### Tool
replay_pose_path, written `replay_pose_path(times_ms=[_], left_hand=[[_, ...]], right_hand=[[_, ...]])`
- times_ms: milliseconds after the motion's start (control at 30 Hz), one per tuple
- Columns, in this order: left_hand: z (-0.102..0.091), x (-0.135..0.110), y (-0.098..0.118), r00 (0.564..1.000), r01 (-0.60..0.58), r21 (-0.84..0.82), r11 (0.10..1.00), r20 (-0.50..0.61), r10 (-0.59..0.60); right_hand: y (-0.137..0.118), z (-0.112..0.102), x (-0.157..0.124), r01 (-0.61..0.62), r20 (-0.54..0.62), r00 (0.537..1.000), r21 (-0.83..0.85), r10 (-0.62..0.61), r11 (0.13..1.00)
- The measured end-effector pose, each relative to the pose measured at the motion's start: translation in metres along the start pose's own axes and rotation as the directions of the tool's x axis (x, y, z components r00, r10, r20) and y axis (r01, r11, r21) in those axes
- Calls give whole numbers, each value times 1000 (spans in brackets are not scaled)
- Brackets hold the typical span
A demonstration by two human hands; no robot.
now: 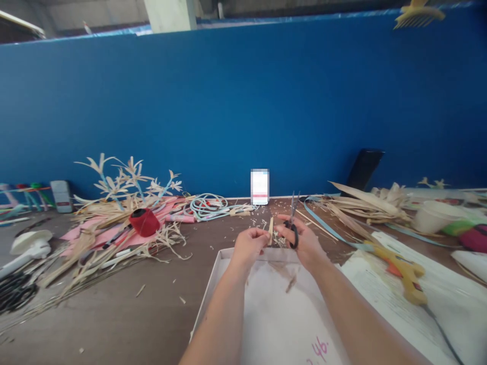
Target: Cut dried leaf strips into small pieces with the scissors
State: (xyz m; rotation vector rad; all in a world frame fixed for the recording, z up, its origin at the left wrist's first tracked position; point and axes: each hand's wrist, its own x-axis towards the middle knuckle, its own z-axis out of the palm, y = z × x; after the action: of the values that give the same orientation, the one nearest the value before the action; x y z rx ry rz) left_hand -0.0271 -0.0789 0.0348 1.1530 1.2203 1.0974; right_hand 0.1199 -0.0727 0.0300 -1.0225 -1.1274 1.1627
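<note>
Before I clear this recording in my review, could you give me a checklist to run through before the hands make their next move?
1. Pale strip gripped: ok, pinched in the left hand.
2. Scissors in hand: ok, held in the right hand.
3. Blades clear of the left hand: ok, they point up and away from it.
4. Right fingertips touching the strip: cannot tell, they are too close to it.
5. Tabletop free of scraps: not ok, small pale scraps lie beyond the box.
6. Glue gun clear of both hands: ok, off to the right.
</note>
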Motion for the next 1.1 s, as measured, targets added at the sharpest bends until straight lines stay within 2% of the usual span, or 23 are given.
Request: replay_pose_path(times_ms=[100,367,600,767,867,1000,1100], left_hand=[[1,0,-1,1000,0,2,1000,15,0],[3,-3,1,999,10,11,1000,31,-10],[2,2,-1,998,5,-45,999,-62,-8],[-4,6,-1,984,-81,-159,984,-172,53],[-8,7,0,980,-112,-268,957,-187,62],[-10,9,1,978,-152,-388,909,-191,82],[-11,10,1,967,-186,-424,886,-236,90]], right_hand=[[-1,4,-2,-16,46,999,-20,17,1000],[-8,6,-4,-62,-9,998,-92,61,994],[-4,9,-4,-54,62,996,-100,60,994],[-8,10,-8,-69,51,995,-207,81,976],[-12,12,-12,-96,137,980,-304,143,948],[-15,17,-18,-95,308,924,-388,227,917],[-16,19,-20,-80,386,888,-402,249,912]])
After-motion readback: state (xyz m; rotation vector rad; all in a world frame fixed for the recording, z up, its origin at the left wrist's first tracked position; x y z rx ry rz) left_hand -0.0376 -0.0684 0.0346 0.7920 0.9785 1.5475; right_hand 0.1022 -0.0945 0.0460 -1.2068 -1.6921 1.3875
